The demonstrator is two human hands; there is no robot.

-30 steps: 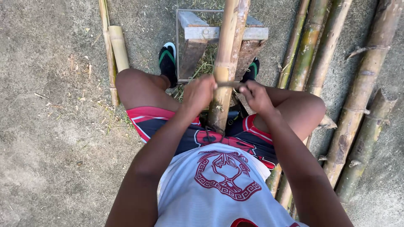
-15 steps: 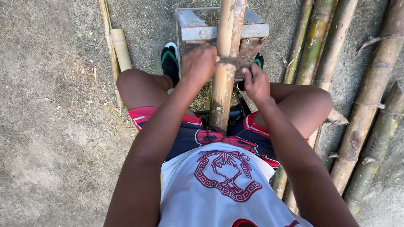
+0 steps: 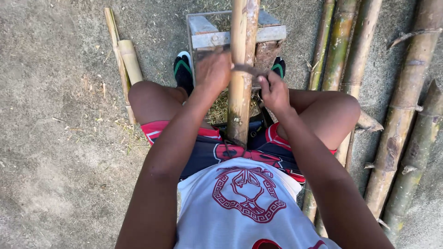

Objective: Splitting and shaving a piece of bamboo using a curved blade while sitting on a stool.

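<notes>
Pale yellow-tan bamboo pole running from the lap toward 12 o'clock over a grey wooden bench, left hand and right hand — both closed on a dark blade laid across the pole.

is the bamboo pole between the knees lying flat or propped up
Propped up: the bamboo pole rests its far end on the small bench, its near end at the lap, both hands around it.

Bamboo pole: top end cut off at 12 o'clock edge. Blade: motion-blurred, type indeterminable. Left hand blurred, its grip unclear. Metal stand partly hidden behind the pole.
</notes>
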